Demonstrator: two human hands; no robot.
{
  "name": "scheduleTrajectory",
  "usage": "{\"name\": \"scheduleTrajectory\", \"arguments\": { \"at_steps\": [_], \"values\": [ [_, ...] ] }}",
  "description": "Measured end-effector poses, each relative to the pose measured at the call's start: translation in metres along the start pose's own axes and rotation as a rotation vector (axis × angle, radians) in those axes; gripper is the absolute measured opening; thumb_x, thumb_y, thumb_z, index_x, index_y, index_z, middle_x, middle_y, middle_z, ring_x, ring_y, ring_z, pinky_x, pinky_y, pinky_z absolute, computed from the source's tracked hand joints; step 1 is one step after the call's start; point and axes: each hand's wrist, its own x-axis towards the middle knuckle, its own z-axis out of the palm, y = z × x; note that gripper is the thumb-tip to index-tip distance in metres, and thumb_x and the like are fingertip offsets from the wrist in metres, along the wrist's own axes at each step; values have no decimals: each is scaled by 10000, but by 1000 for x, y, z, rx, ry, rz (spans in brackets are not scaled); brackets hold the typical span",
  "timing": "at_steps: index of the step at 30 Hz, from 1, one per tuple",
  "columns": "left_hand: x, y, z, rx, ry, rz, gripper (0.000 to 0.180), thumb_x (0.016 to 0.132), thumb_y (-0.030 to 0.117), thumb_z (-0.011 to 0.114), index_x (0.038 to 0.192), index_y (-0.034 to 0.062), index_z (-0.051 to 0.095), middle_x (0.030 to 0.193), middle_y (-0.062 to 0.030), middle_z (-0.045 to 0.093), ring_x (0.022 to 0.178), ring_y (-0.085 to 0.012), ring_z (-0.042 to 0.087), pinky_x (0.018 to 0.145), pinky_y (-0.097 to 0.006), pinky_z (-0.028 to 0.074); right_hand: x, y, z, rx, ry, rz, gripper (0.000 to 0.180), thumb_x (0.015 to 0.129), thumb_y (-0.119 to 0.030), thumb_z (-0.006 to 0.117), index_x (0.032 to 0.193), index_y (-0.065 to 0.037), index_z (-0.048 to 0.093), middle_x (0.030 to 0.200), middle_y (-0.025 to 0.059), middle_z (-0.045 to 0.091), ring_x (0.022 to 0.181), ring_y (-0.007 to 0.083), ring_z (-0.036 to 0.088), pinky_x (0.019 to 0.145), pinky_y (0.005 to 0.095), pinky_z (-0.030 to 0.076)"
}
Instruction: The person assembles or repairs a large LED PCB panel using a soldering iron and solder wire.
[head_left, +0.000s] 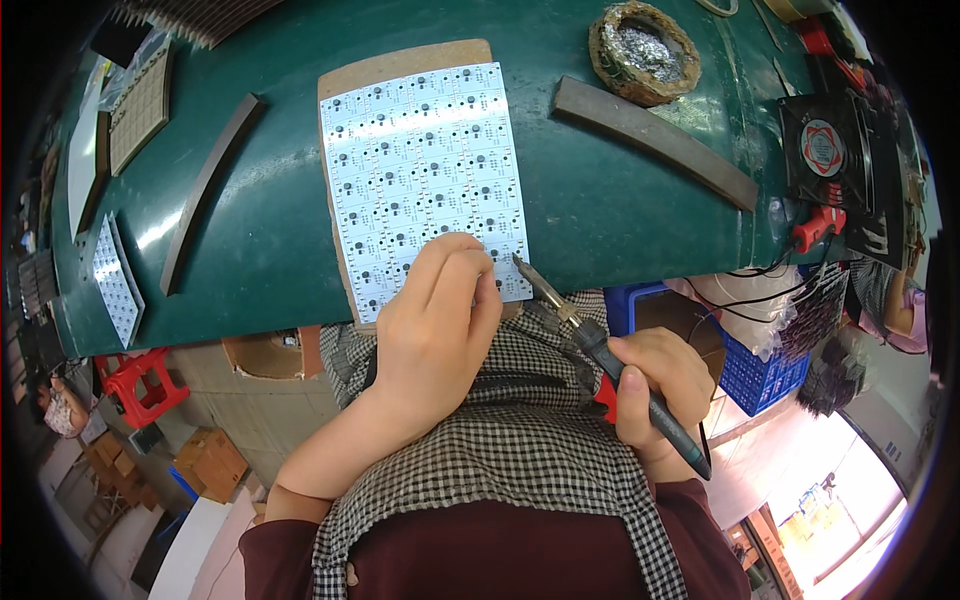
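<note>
A white circuit board panel [430, 130] with rows of small dark components lies on a brown backing board [410, 62] on the bench. My left hand [435, 315] is over the panel's lower part, its fingers bent and pinched together near the right edge. Whatever sits between those fingertips is hidden. My right hand [662, 385] grips a soldering iron [600, 345] by its dark handle. The iron slants up to the left, and its metal tip is at the panel's lower right edge, close to my left fingers; contact cannot be made out.
On the green bench [270, 200] two dark bars, a left one [210, 190] and a right one [655, 140], flank the panel. A rough bowl [645, 55] of silvery scraps stands far right, near a black fan [825, 150]. Another panel [118, 280] lies at left. A blue crate [755, 375] stands below.
</note>
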Motion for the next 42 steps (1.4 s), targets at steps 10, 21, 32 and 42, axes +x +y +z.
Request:
{"name": "scheduleTrajectory", "arguments": {
  "at_steps": [10, 21, 32, 42],
  "values": [
    [-3, -1, 0, 43, 31, 38, 156, 737, -21, 657, 871, 1, 580, 963, -91, 577, 552, -174, 560, 483, -287, 457, -1, -4, -4, -10, -22, -7, 141, 725, -65, 601, 805, 45, 638, 610, 116, 608, 488, 230, 601, 459, 301, 494],
    [-14, 3, 2, -34, 43, 16, 167, 713, -72, 640, 824, 16, 553, 949, -61, 637, 444, -60, 384, 403, -213, 323, -10, -9, -11, -38, -40, 2, 137, 733, -82, 592, 799, 25, 645, 601, 101, 615, 490, 214, 604, 466, 296, 496],
    [-12, 3, 4, 73, 39, 54, 168, 720, -19, 659, 857, 1, 565, 903, -76, 604, 544, -165, 563, 464, -273, 452, -9, -4, -4, -8, -41, -16, 138, 727, -70, 607, 814, 29, 648, 607, 102, 607, 491, 219, 601, 450, 288, 481],
    [-12, 3, -2, 34, -20, 16, 157, 716, 2, 681, 848, 18, 597, 932, -55, 600, 546, -147, 564, 460, -274, 444, -15, -9, -10, -28, -73, -14, 132, 746, -82, 602, 814, 22, 648, 616, 106, 620, 496, 219, 607, 456, 291, 489]
  ]
}}
